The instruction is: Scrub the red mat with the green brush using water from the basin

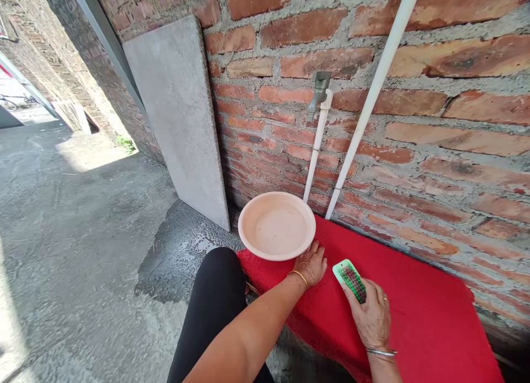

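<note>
My left hand (312,263), with a gold bangle at the wrist, lies flat on a red cloth (430,317), fingers stretched out. Right beside it stands a pale pink plastic basin (277,228); I cannot tell whether the fingers touch its rim. My right hand (372,314), wearing a ring and a silver bangle, is closed around a scrub brush (346,272) with a light green body. Green and dark bristles show on the brush's visible face, and part of it is hidden by the hand. The brush is over the red cloth.
A brick wall (290,112) runs behind the cloth, with a tap (318,93) on a thin white pipe and a longer white pipe (372,104). A grey slab (178,107) leans on the wall. Wet concrete floor (178,256) lies left of the basin, by my knee (223,267).
</note>
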A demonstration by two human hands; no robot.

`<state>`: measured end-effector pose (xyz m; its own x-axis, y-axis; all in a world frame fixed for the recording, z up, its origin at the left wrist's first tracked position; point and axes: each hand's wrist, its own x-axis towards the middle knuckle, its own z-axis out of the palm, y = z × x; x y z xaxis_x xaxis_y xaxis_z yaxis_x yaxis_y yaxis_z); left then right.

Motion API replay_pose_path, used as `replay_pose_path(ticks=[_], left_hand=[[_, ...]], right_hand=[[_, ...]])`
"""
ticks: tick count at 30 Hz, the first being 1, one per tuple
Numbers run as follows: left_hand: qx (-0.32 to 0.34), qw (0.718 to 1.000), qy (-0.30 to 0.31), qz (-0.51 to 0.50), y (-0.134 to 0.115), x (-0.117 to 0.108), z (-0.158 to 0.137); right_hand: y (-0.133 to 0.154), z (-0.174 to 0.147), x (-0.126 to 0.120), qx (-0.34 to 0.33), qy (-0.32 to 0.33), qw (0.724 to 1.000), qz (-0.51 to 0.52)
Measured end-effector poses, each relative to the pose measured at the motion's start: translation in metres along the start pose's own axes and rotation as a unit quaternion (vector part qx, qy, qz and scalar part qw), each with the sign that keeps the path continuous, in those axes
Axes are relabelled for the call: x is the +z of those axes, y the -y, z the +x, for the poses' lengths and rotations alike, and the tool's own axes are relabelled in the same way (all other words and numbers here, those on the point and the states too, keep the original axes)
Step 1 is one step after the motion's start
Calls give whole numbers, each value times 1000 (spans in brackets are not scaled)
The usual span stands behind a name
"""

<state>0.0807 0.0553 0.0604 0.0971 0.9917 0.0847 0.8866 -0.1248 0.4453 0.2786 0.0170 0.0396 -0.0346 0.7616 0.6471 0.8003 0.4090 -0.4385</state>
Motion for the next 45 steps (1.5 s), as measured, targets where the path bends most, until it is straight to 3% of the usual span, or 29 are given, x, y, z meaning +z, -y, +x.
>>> replay_pose_path(ticks=[2,6,8,12,15,22,24,28,30,35,37,42,45], left_hand=[[1,1000,-2,0,0,0,0],[2,1000,1,0,1,0,0],[3,1000,2,-1,1,0,0],[2,1000,1,-1,0,0,0],[0,1000,4,-2,0,-1,0],[0,1000,4,3,0,-1,1],[1,1000,1,4,0,0,1],[4,1000,-8,5,1,2,1],[5,1000,-9,5,1,2,1],[-1,1000,2,1,0,0,0],[-1,1000,2,0,0,-1,0],[-1,1000,3,-4,0,-1,1],[-4,1000,3,-5,0,0,1]], right_hand=[[-1,-1,1,-8,1,1000,-23],[-9,-1,-1,68,-83,991,-74],[-9,0,-2,73,-98,990,-67],[-2,0,0,-19,-29,999,1],[1,0,1,-33,-9,999,12],[-12,0,-3,146,-105,983,-39],[-11,0,-3,130,-88,987,-34],[-4,-1,1,28,-2,999,-32],[-4,-2,2,23,19,998,-53],[-10,-1,0,115,-50,988,-88],[-9,0,0,105,-49,992,-59],[0,0,-1,-7,4,1000,-3],[-3,0,-2,33,-22,999,-36]])
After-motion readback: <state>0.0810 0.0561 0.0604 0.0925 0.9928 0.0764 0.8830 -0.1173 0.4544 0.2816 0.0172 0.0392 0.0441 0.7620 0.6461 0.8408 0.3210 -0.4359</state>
